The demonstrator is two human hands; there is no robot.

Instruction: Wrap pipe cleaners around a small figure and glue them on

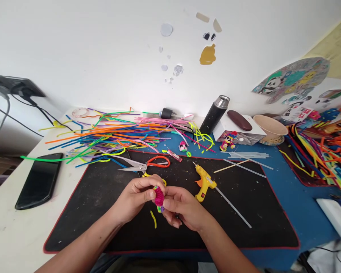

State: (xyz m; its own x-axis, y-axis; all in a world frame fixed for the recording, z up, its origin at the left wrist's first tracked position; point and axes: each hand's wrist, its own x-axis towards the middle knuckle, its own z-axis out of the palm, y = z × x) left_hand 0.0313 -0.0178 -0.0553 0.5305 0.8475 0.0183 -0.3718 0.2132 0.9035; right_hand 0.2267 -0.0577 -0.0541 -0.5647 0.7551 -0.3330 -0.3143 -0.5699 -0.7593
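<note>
Between my two hands is a small magenta pipe-cleaner figure (159,196) with green, yellow and purple bits at its ends. My left hand (138,195) pinches its upper part with thumb and forefinger. From the other side, my right hand (183,206) grips its lower part, and its fingers hide some of it. Just beyond the hands lie orange-handled scissors (143,165), blades spread to the left. A yellow glue gun (205,184) rests on the black mat (102,212), right of my right hand. One short yellow pipe-cleaner piece (153,219) lies below the figure.
Many coloured pipe cleaners (116,132) are heaped at the back left. A phone (39,180) lies at the left. Behind the mat stand a black thermos (215,115), a white box (235,131) and a small finished-looking figure (227,141). Clear glue sticks (247,155) lie at the right.
</note>
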